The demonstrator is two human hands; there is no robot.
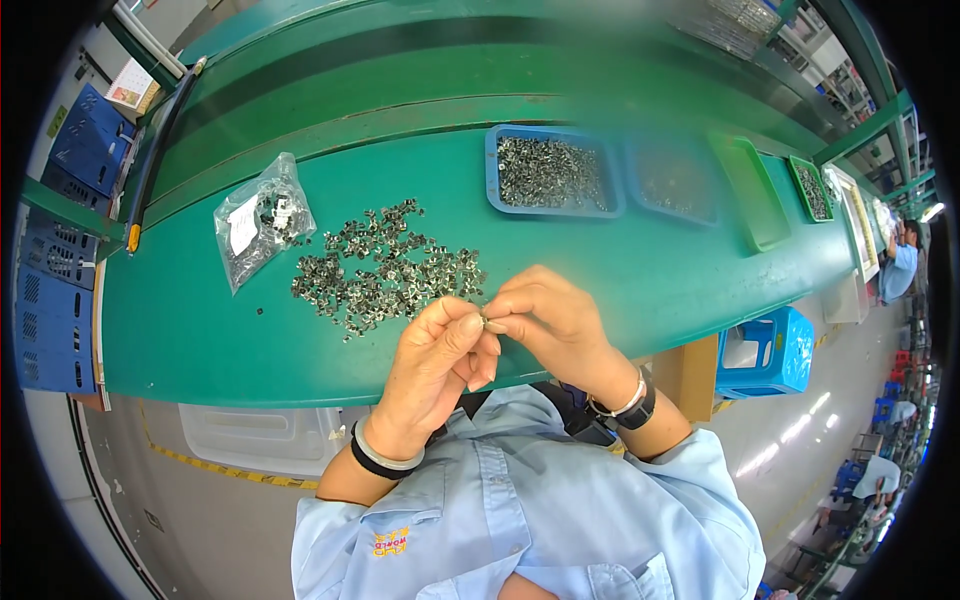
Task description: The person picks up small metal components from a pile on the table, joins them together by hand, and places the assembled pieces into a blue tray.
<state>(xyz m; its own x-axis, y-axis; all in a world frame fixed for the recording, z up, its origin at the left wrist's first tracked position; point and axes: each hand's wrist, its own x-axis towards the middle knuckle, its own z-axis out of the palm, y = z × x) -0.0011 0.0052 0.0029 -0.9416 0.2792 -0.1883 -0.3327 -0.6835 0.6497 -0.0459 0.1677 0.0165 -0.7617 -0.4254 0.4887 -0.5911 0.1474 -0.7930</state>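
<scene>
1. Pinched between fingertips of left hand (432, 362) and right hand (553, 322): one tiny silvery metal clip (489, 322), mostly hidden, shape hard to tell.
2. Held just above near edge of green tabletop (640, 270), close to the chest.
3. Both hands closed on the clip, fingers curled, thumbs meeting.
4. Just beyond the hands: loose heap of small grey metal clips (385, 268), shiny, angular.
5. Further left: clear plastic bag of the same parts (260, 225).
6. Behind, well apart: blue rectangular plastic tray filled with metal parts (552, 172).
</scene>
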